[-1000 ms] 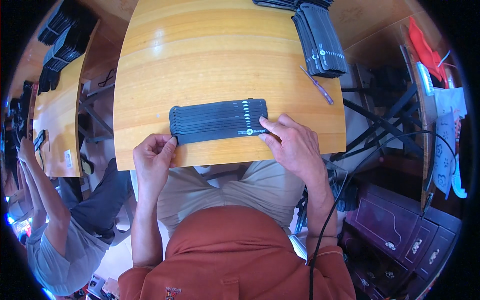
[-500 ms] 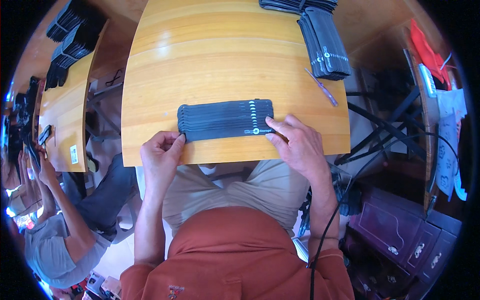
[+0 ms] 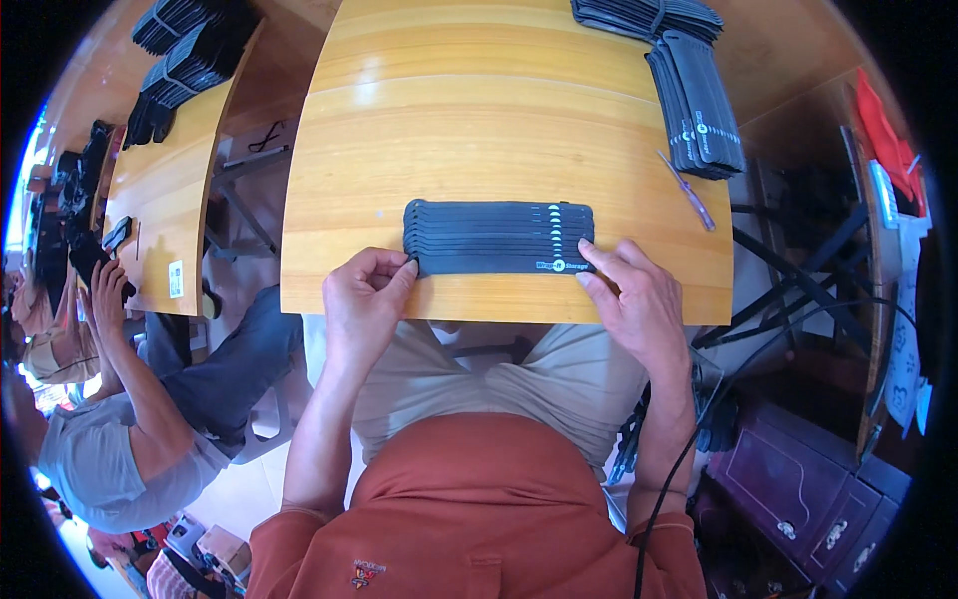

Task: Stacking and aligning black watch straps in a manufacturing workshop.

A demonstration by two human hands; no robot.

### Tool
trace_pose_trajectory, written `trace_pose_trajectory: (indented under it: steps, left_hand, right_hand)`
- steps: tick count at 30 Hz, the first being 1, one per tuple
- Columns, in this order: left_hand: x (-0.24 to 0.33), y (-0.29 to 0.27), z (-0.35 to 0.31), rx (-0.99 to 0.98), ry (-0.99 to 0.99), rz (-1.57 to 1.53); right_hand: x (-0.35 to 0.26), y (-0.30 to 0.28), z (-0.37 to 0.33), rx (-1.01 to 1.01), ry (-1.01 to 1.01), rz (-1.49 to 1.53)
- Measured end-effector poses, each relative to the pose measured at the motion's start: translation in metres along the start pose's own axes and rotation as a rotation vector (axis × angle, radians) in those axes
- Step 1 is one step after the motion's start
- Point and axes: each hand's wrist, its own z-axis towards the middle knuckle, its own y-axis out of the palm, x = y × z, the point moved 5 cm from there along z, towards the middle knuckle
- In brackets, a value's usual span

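— Two hands at the near edge of the wooden counter (image 3: 479, 120), one at each end of a fanned row of black straps (image 3: 497, 237).

— Left hand (image 3: 361, 299)?

— Curled, thumb and forefinger pinched on the left end of the nearest strap, other fingers folded under.

— And the right hand (image 3: 631, 292)?

— Half open, fingers spread and gently bent, fingertips (image 3: 589, 252) pressing the right end of the same row. Touching, not gripping anything.

— Look of the straps?

— Flat, long, black, overlapped like shingles, lying crosswise near the counter's front edge. Small pale marks lined up near the right ends, one light printed mark on the closest strap.

— Anything else nearby?

— More black straps in a pile (image 3: 699, 105) at the far right corner, well apart from the row. Thin purple pen (image 3: 685, 190) just below that pile. Second counter (image 3: 160, 220) to the left, with dark bundles (image 3: 185, 55) at its far end, and another person's arm (image 3: 130, 349) beside it.
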Motion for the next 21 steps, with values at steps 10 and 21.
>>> trace_pose_trajectory:
  steps: [10,21]
  left_hand:
    - [-0.0058,-0.0005,0.0036,0.012,0.022,0.068]
    - [0.0007,0.0001,0.0012,0.047,0.114,0.179]
  right_hand:
    - [0.0024,0.0007,0.0006,0.0,-0.014,-0.01]
    - [0.0014,0.0009,-0.0016,0.032,-0.021,-0.003]
